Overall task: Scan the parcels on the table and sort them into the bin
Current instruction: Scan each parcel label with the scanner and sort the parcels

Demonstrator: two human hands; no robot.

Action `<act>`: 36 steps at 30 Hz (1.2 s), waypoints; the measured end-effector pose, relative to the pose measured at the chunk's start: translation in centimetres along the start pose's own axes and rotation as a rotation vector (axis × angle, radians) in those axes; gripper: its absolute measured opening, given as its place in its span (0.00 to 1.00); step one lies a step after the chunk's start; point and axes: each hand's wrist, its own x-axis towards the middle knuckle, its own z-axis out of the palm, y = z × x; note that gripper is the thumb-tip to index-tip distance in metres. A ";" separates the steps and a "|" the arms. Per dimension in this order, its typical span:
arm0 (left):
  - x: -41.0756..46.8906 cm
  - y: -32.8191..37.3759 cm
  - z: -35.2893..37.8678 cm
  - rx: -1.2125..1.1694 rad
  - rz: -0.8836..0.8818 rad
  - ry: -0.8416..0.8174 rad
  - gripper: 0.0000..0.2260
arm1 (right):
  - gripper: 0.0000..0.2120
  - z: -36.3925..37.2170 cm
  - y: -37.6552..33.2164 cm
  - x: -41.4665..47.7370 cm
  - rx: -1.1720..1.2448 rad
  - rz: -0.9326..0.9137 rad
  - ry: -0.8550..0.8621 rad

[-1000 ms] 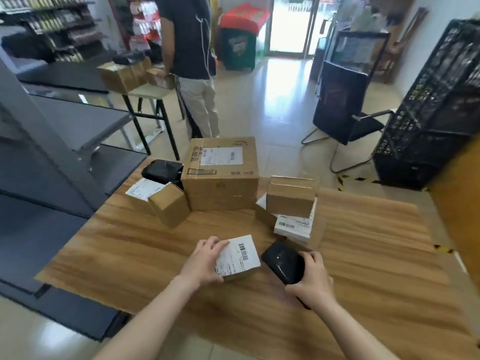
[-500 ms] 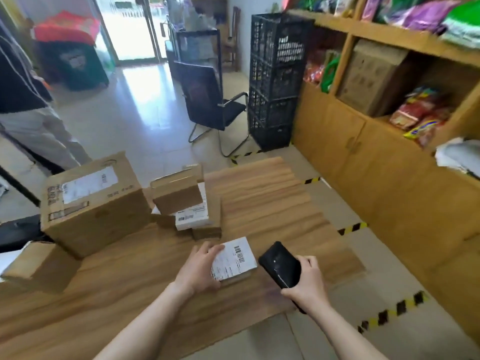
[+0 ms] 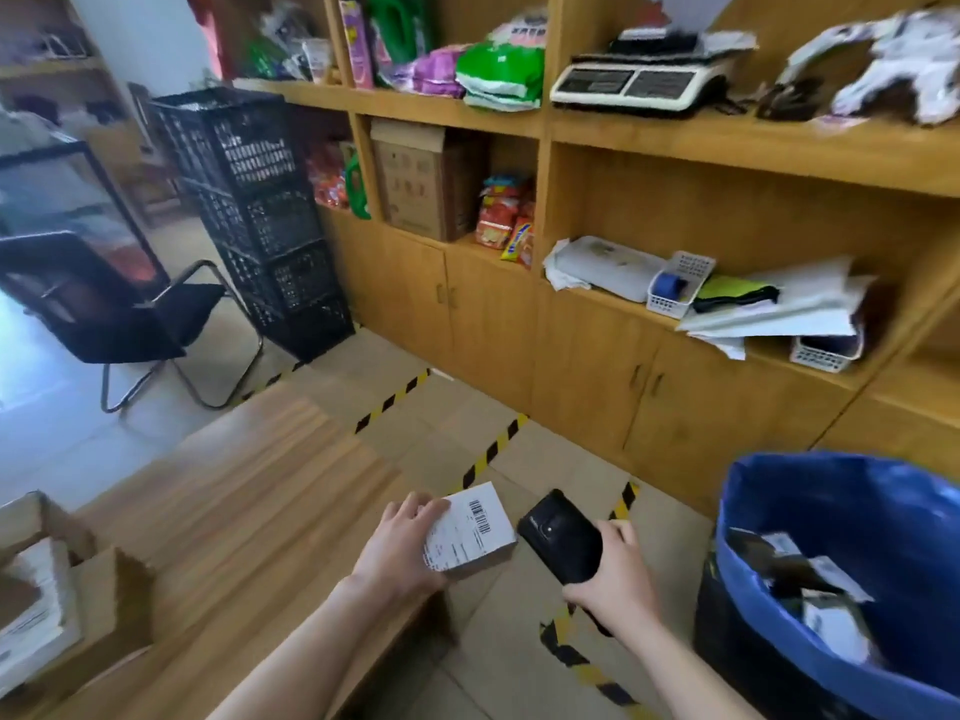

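the left hand (image 3: 402, 545) grips a small parcel (image 3: 470, 530), white barcode label up, off the table (image 3: 249, 491) edge. at three o'clock the right hand (image 3: 610, 576) clasps a black scanner (image 3: 561, 543). the blue-lined bin (image 3: 831, 506) at four o'clock holds what look like parcels.

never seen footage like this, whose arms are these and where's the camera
No machine here: these are a person's two bare arms, filmed by one wide-angle camera worn on the head, looking forward and down. The left hand grips a small parcel with a white barcode label. The right hand holds a black scanner beside it. Below is a wooden table with cardboard boxes at its left end. To the right stands a bin lined with a blue bag, parcels already inside.
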 end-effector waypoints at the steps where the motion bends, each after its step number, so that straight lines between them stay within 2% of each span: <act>1: 1.5 2.0 0.5 0.010 0.031 -0.011 0.41 | 0.40 -1.5 1.7 0.2 0.001 0.030 0.025; 6: 7.9 11.7 3.0 0.057 0.202 -0.111 0.43 | 0.35 -8.1 9.4 -0.2 -0.005 0.230 0.153; 9: 10.7 17.3 4.7 0.078 0.322 -0.171 0.43 | 0.39 -10.5 13.8 -1.0 0.034 0.336 0.205; 19: 21.0 32.8 12.4 0.116 0.624 -0.377 0.44 | 0.44 -16.1 25.7 -1.5 0.140 0.674 0.277; 25: 29.9 39.9 16.5 0.139 0.717 -0.476 0.45 | 0.44 -19.3 31.1 2.7 0.196 0.828 0.383; 31: 37.6 46.2 19.7 0.183 0.807 -0.498 0.41 | 0.42 -21.0 34.8 8.0 0.280 0.932 0.476; 36: 40.3 48.9 23.2 0.209 0.779 -0.542 0.39 | 0.44 -20.2 37.6 11.2 0.333 1.026 0.465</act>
